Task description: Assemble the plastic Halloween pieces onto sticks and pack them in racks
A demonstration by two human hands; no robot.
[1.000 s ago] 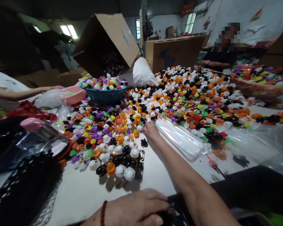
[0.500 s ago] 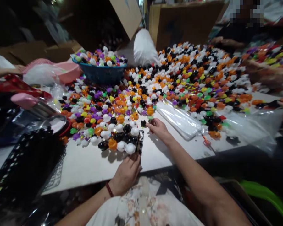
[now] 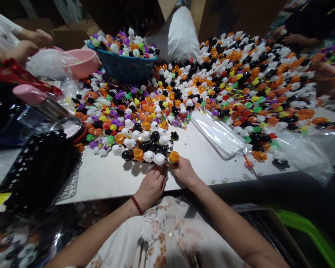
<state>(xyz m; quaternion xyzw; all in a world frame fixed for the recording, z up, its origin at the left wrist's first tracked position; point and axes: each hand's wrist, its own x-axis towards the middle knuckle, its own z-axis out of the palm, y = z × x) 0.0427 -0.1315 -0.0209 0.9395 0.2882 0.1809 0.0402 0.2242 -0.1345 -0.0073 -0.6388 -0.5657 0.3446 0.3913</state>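
Note:
A black plastic rack [image 3: 170,146] lies on the white table, mostly hidden under rows of white, black and orange character heads [image 3: 149,156]. At its near corner, my left hand [image 3: 152,187] is closed on the edge, fingers pressed together. My right hand [image 3: 183,172] is closed right beside it, gripping an orange pumpkin-topped piece [image 3: 173,156] upright at the rack's right end. Its lower part is hidden by the fingers. A small black piece [image 3: 174,135] rests just beyond the rack.
A large pile of colourful pieces [image 3: 229,82] spreads behind, with a full blue basket [image 3: 123,65] at back left. Clear plastic bags [image 3: 216,134] and red-handled scissors [image 3: 248,163] lie right. Stacked black racks [image 3: 41,160] stand left. Other people's hands [image 3: 35,41] show at the sides.
My right hand has come back toward me, from beside the small black piece to the rack's near right corner, and now holds an orange pumpkin piece. My left hand stays at the rack.

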